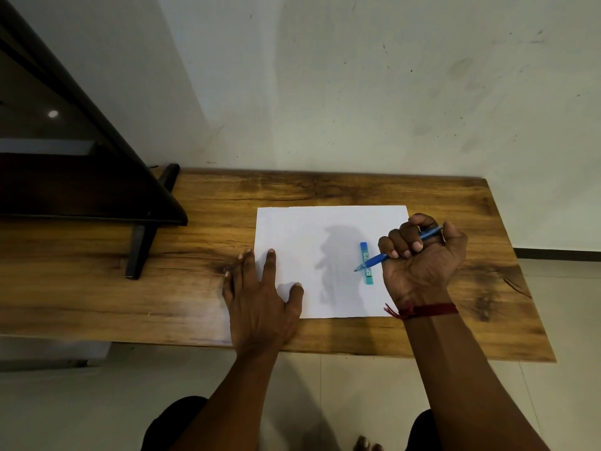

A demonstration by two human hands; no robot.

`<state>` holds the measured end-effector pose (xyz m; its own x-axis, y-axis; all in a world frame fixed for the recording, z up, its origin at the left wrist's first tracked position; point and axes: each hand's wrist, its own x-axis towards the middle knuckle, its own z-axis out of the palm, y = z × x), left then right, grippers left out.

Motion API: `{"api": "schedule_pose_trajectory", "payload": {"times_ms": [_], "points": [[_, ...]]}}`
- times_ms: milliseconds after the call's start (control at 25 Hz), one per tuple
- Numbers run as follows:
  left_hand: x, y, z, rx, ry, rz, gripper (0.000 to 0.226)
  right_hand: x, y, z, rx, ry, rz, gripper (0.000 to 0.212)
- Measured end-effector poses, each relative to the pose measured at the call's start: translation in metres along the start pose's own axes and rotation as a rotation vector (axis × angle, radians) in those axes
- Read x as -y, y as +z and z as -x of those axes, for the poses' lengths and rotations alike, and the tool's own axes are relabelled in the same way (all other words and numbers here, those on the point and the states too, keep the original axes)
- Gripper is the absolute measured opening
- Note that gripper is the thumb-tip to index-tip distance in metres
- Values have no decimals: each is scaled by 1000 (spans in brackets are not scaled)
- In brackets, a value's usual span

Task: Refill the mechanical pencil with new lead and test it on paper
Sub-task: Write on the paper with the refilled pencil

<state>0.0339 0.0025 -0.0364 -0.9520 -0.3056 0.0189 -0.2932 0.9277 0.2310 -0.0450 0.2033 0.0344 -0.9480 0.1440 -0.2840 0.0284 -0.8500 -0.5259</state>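
Gripping the pencil point(395, 250), right hand point(422, 255) curls; left hand point(260, 294) flattens paper point(325, 229).

Head-worn view, steeply down over table point(357, 187)

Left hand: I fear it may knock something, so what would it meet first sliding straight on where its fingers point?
Nothing close, it seems: the left hand would cross the left margin of the white paper sheet and the bare brown wooden table, then probably reach the pale wall.
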Motion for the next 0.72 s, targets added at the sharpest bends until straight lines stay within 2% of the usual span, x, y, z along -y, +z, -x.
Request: {"api": "schedule_pose_trajectory", "payload": {"times_ms": [720], "points": [[0, 1, 0, 5, -4, 3, 76, -1, -2, -4, -47, -20, 98, 47]]}}
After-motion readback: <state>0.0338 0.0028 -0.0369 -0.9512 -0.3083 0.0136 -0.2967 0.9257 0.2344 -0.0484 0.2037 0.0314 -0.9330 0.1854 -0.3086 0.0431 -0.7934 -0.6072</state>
